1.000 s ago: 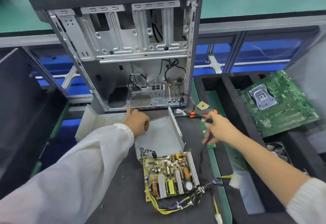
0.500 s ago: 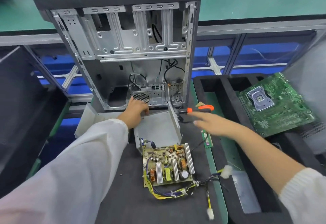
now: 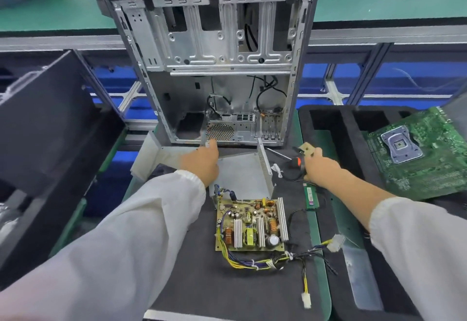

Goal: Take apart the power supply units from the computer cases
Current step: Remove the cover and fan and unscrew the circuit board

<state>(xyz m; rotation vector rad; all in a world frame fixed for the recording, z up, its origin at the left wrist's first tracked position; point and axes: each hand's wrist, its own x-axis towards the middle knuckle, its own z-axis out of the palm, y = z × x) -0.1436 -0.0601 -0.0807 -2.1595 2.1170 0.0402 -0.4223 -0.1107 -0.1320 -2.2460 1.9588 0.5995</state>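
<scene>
Case [image 3: 222, 68] stands open at back of desk [image 3: 192, 282]. PSU board [image 3: 250, 227] lies flat in front, wires trailing, w/ its metal shell [image 3: 242, 174] behind. Left hand [image 3: 202, 161] rests on shell, fingers curled, nothing held. Right hand [image 3: 319, 166] grips orange-black screwdriver [image 3: 294, 160].

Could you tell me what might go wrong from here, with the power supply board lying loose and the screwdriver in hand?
1. The power supply board lies bare on the mat; its large capacitor might still hold charge if touched.
2. The right hand holds the screwdriver just beside the metal housing; a slip could jab the left hand resting there.
3. The wire harness trails toward the right sleeve and could snag, dragging the board.
</scene>
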